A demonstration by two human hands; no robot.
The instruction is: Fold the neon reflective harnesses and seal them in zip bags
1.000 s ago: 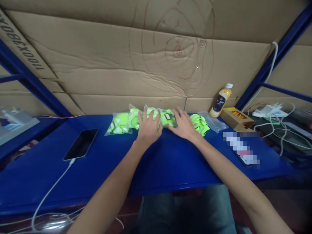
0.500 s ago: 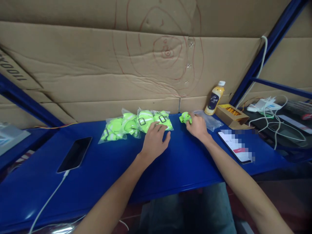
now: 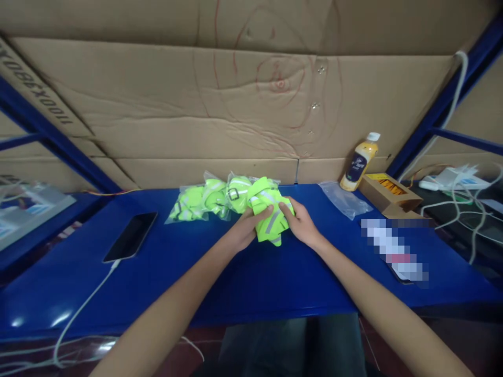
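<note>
Between my two hands is a folded bundle of neon-green reflective strap (image 3: 272, 220), with grey stripes, raised over the blue table. My left hand (image 3: 244, 230) grips its left side, thumb on the front. On the right edge my right hand (image 3: 302, 221) pinches it, thumb also in front. Behind the bundle, clear bags of similar neon-green straps (image 3: 191, 203) lie in a row along the back; a dark buckle shows in one. The rightmost bag is mostly hidden by the bundle. To the right of my right hand lies a flat clear plastic bag (image 3: 346, 201).
A bottle (image 3: 358, 163) and an open cardboard box (image 3: 391, 195) stand at the back right. A phone (image 3: 131, 236) with a white cable (image 3: 87, 298) lies left; another phone (image 3: 403, 272), partly blurred, lies right. A cardboard wall (image 3: 165, 99) rises behind the table (image 3: 275, 288).
The neon-green strap bundle has come from the back right to the middle, in front of the bags. My left hand has closed on it beside my right hand. The view has shifted slightly.
</note>
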